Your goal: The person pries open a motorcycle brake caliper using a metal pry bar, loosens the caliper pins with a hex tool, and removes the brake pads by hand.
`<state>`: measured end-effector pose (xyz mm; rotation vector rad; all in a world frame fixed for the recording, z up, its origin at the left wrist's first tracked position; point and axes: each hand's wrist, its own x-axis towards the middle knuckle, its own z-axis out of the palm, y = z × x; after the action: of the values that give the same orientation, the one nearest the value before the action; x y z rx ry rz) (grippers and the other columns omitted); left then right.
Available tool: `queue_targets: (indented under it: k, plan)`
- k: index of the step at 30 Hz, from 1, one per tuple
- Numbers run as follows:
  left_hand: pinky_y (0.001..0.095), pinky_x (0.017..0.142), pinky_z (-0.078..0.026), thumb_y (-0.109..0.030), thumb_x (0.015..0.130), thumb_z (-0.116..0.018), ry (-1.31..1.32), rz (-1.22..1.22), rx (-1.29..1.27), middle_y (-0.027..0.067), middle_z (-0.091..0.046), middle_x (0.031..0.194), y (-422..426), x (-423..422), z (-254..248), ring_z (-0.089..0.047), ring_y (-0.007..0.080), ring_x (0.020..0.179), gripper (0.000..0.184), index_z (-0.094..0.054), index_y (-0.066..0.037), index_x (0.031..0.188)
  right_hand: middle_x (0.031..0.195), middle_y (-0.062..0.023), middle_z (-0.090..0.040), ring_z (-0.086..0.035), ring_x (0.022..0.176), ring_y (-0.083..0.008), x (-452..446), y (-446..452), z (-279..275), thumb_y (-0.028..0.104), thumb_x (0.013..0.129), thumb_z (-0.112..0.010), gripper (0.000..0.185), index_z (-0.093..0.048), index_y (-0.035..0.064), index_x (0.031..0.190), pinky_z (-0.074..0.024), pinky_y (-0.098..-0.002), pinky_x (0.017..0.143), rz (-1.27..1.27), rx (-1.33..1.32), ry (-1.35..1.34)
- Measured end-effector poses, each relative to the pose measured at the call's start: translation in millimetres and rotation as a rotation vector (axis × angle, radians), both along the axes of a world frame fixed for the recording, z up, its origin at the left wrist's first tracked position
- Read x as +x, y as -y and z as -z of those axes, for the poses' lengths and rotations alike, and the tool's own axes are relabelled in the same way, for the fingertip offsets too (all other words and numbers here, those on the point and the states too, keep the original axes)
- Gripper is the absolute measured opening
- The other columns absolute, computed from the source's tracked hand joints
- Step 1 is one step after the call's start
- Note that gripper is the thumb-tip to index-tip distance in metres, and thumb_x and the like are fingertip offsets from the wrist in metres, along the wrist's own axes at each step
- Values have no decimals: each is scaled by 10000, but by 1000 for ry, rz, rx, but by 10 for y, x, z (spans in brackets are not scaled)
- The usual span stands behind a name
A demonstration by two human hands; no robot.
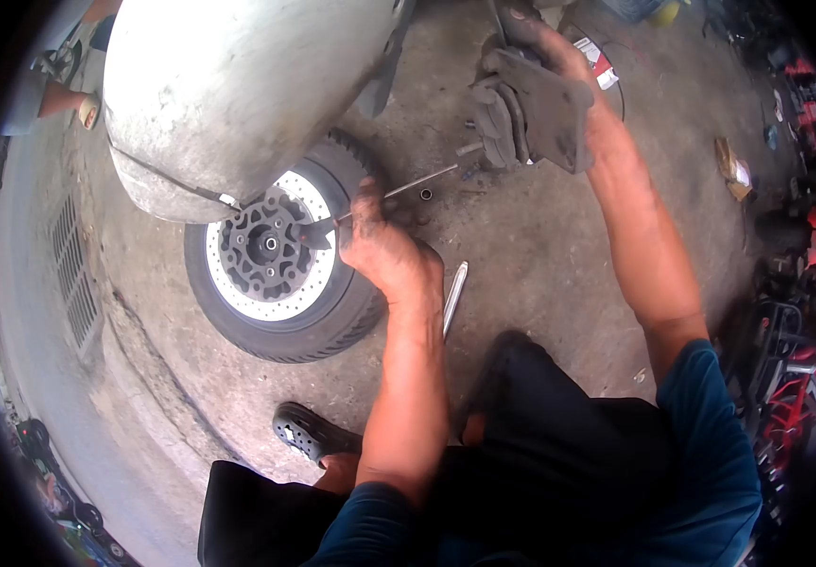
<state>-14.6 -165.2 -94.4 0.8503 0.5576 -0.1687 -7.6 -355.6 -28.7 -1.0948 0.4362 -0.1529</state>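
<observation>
My left hand (384,248) is closed around a thin-shafted tool beside the wheel. The tool's dark, flat end (317,233) overlaps the edge of the brake disc (278,300). A thin metal rod (422,180) extends from behind the fingers toward the upper right; whether it belongs to the same tool is unclear. The tyre (318,335) lies beneath the disc on the floor. At the upper right, my right hand (559,49) grips a dark metal assembly (545,104) with a flat plate, its fingertips partly hidden behind it.
A large, pale rounded panel (247,85) overhangs the wheel. A long metal tool (455,295) and a small ring-shaped part (426,195) lie on the floor. My shoe (309,433) is below the wheel. Red and dark parts (796,387) line the right side.
</observation>
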Motion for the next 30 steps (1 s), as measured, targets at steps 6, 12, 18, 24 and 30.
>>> queue_targets:
  k: [6, 12, 18, 24, 30]
  plan:
    - [298, 406, -409, -272, 893, -661, 119, 169, 295, 74, -543, 624, -90, -291, 331, -484, 153, 442, 301, -570, 12, 854, 903, -59, -662, -637, 806, -178, 47, 120, 47, 471, 842, -629, 452, -647, 65, 1039, -534, -314, 691, 37, -56, -181]
    - [306, 426, -421, -189, 888, -649, -341, 464, 118, 108, -588, 636, -113, -630, 502, -536, 167, 490, 228, -584, 29, 884, 946, -58, -654, -629, 803, -174, 43, 102, 26, 446, 840, -641, 443, -647, 71, 1076, -531, -313, 703, 109, -165, -256]
    - [285, 537, -454, -141, 870, -662, 214, 445, 301, 111, -610, 747, 25, -562, 122, -563, 157, 602, 243, -580, 67, 965, 955, -63, -656, -634, 816, -174, 35, 88, -15, 399, 860, -623, 427, -631, 49, 1104, -534, -297, 709, 36, -55, -116]
    - [280, 596, -482, -114, 890, -631, 497, 550, 150, 123, -622, 798, 215, -46, -87, -589, 169, 652, 241, -573, 72, 1032, 960, -72, -671, -649, 827, -177, 56, 86, 22, 386, 876, -601, 428, -619, 41, 1130, -548, -312, 713, -2, 24, -60]
    - [285, 586, -488, -85, 900, -603, 425, 546, 228, 119, -630, 782, 104, 72, 33, -592, 168, 626, 174, -585, 65, 988, 890, -77, -671, -662, 744, -188, 23, 135, -3, 382, 893, -577, 386, -625, 50, 1083, -559, -329, 659, -108, 104, -86]
